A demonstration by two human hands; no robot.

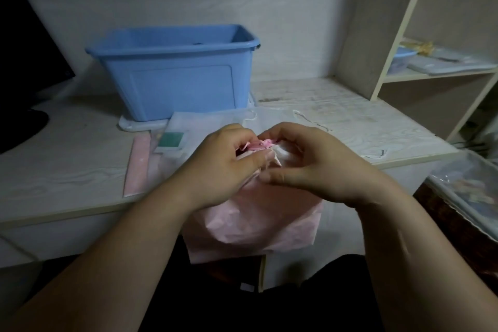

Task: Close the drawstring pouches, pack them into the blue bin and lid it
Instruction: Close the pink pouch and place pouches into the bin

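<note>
The left hand [223, 167] and right hand [304, 162] each pinch the gathered neck of the pink pouch [258, 224], which looks light and floppy, best held right there.

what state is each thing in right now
pink pouch: held up in front of the desk edge, mouth bunched together
left hand: pinching the pouch mouth
right hand: fingers curled on the pouch mouth
blue bin: upright on the desk, no lid on
white pouch: lying flat on the desk, not yet packed
</note>
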